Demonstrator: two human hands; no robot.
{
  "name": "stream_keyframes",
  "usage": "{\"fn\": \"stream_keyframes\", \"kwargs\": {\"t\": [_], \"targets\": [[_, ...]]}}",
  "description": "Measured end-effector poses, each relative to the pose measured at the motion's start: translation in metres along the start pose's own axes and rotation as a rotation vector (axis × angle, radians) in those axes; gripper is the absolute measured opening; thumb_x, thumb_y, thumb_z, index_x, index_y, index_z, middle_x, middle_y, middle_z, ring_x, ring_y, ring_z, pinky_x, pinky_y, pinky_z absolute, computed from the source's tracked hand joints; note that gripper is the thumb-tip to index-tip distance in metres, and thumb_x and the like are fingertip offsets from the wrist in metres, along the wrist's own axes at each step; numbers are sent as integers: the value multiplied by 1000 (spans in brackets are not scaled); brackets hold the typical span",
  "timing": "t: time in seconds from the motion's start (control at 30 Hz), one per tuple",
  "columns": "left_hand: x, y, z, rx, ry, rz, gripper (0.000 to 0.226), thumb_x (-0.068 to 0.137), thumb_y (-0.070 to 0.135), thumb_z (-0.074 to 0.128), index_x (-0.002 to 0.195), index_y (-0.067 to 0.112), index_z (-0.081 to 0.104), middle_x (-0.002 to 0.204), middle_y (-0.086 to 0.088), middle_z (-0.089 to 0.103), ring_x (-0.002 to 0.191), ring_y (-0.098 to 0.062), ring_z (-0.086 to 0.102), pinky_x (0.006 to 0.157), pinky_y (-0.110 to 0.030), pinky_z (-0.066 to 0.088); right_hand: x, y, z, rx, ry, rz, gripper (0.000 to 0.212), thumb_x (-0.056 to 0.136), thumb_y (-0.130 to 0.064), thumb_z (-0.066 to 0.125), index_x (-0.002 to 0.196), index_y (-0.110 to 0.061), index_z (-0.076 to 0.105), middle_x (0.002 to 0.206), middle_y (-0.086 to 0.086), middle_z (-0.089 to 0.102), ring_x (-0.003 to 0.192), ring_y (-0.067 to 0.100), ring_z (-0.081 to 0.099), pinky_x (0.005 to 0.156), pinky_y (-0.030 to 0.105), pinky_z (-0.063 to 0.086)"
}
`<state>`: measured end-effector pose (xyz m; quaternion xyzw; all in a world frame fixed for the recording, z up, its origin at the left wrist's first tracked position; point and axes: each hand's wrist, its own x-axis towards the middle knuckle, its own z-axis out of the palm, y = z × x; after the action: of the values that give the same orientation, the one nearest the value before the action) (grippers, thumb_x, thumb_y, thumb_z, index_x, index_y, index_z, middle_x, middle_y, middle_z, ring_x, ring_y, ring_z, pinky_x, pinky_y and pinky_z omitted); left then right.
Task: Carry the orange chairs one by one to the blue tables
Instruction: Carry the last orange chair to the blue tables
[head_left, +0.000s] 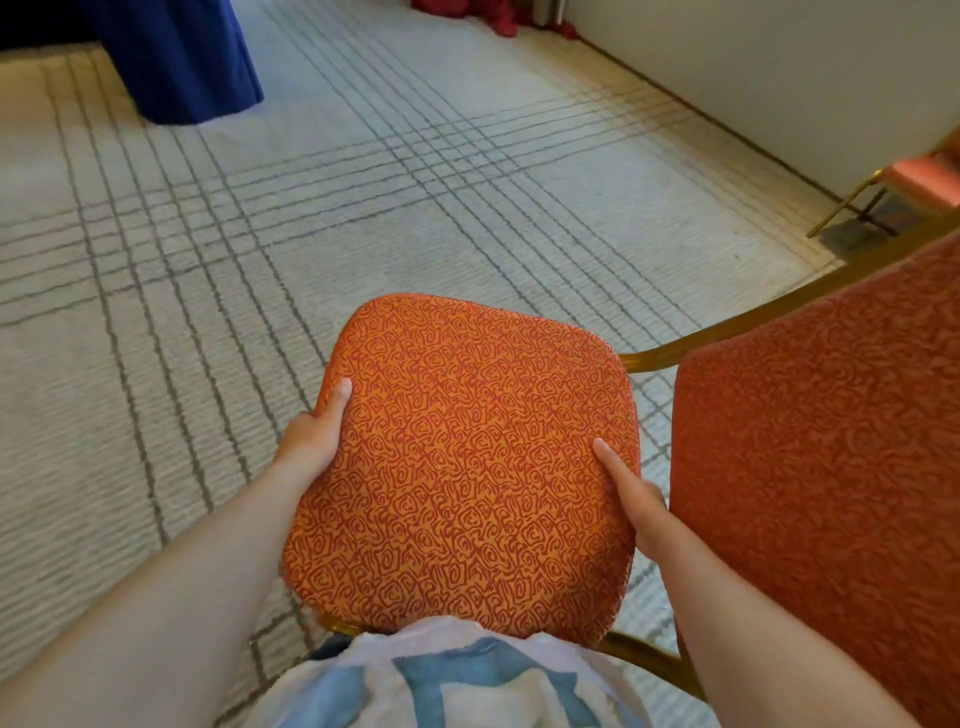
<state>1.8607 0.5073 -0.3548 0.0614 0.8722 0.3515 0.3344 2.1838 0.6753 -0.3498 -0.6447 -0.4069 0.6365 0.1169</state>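
Head view (the only one): we look down at an orange chair (462, 467) right in front of the person's torso, its swirl-patterned seat facing up at us and taking the middle of the pic. Its backrest (831, 441) stands at the R side, same orange fabric, w/ the gold metal frame (727, 327) curving out from behind the seat and along the backrest's top edge. The legs are hidden under the seat, so we can't tell if they touch the floor.

The left hand (311, 436) grasps the seat's L edge: thumb lies on top of the cushion, the other fingers are wrapped under and out of sight. The right hand (639, 504) grasps the R edge, in the gap between seat and backrest; one digit lies on top, the rest are tucked below. Both forearms are bare. A white shirt w/ blue print (441, 686) shows at the bottom, touching the seat's near edge.

Bkgd: pale carpet w/ grey grid lines (363, 182) all around. A blue table cloth (182, 57) hangs to the floor top L, well apart from the chair. A second orange chair (924, 176) (mostly cut off) stands by the white wall (779, 67) at far R. Some red fabric (493, 13) lies at the top edge.
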Motion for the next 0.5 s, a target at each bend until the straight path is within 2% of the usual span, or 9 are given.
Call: {"fn": "stream_keyframes", "kwargs": {"t": [0.13, 0.27, 0.37, 0.5], "targets": [[83, 74, -21, 1, -8, 45, 97, 80, 82, 33, 127, 1, 57, 128, -25, 58, 118, -37, 55, 97, -39, 41, 48, -76, 50, 31, 8, -32, 73, 63, -63, 77, 118, -17, 64, 109, 7, 71, 98, 25, 67, 95, 40, 51], [153, 144, -37, 12, 30, 105, 98, 80, 82, 31, 125, 0, 59, 127, -25, 59, 118, -38, 55, 97, -39, 41, 92, -152, 87, 27, 36, -70, 86, 58, -69, 77, 123, -15, 63, 108, 6, 71, 99, 26, 67, 98, 41, 50], [203, 195, -43, -1, 17, 108, 101, 77, 86, 30, 127, 3, 58, 128, -23, 58, 118, -37, 55, 98, -40, 41, 127, -205, 110, 41, 65, -91, 78, 69, -63, 75, 126, -12, 61, 103, 5, 68, 98, 25, 64, 95, 39, 49], [274, 243, -30, -4, -18, 79, 100, 79, 84, 32, 131, 2, 54, 131, -23, 56, 121, -37, 53, 100, -40, 40, 187, -267, 136, 24, 46, -84, 78, 67, -63, 74, 127, -16, 59, 94, 2, 66, 90, 22, 62, 93, 37, 47]]}}
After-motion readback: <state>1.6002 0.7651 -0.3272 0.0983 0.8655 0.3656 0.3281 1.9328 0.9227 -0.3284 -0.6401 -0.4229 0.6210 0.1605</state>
